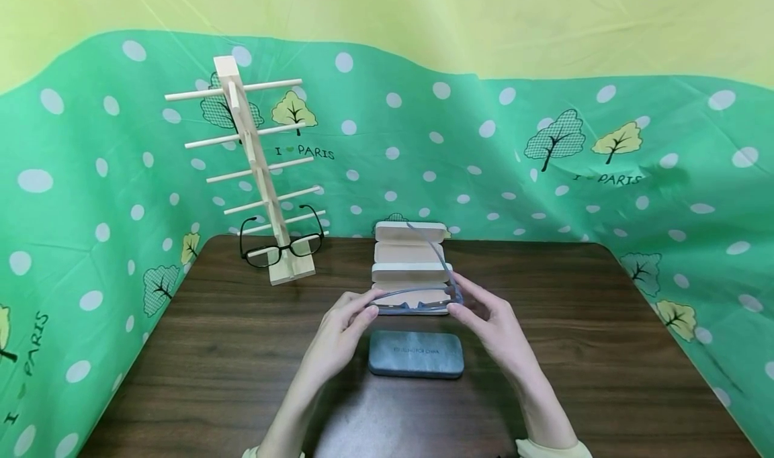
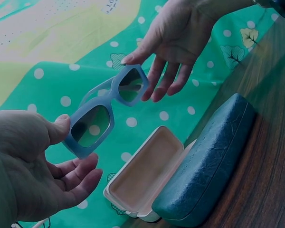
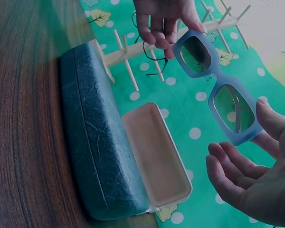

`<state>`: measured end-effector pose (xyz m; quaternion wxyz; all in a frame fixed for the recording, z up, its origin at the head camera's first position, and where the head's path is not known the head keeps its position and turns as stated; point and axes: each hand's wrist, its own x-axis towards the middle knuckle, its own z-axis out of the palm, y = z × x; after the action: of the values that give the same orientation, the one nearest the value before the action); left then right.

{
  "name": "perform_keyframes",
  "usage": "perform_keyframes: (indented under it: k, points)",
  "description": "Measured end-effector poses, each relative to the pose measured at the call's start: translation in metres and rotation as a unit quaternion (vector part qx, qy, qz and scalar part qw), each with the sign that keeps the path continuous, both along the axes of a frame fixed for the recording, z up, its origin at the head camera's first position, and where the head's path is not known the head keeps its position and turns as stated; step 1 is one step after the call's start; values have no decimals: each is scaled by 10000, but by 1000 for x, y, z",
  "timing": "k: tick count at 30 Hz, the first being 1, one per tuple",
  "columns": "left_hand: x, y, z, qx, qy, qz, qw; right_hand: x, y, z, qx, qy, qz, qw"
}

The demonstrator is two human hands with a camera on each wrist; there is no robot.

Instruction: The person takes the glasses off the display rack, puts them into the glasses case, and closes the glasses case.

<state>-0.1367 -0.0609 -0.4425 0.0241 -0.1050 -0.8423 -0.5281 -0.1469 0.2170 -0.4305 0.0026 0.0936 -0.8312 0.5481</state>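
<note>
You've one rack (image 1: 255,156) at left, two cases: an open case (image 1: 399,252) and, nearer you, a closed case (image 1: 416,354). Your left hand (image 1: 341,334) and right hand (image 1: 491,320) pinch opposite ends of the blue sunglasses (image 2: 109,100) near the open case; best grip lightly, clear of the lenses (image 2: 91,126). Black glasses (image 1: 283,248) on the rack: two pairs!

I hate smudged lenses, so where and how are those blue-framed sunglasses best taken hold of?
Probably by the outer rim at each end, one hand from either side, as the left hand and right hand do: the blue-framed sunglasses span left to right, and the thick rim leaves room to pinch beside the lenses.
</note>
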Motion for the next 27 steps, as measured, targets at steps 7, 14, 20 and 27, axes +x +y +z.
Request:
perform_keyframes:
  k: [7, 14, 20, 27]
  points:
    - [-1, 0, 0, 16, 26, 6, 10000, -1, 1, -2, 71, 87, 191, 9998]
    - [0, 0, 0, 50, 32, -1, 10000, -1, -1, -1, 126, 204, 237, 9994]
    - [-1, 1, 0, 72, 111, 48, 9999, -1, -1, -1, 187, 245, 261, 9992]
    - [-2, 0, 0, 214, 215, 166, 9994, -2, -1, -3, 322, 457, 365, 9978]
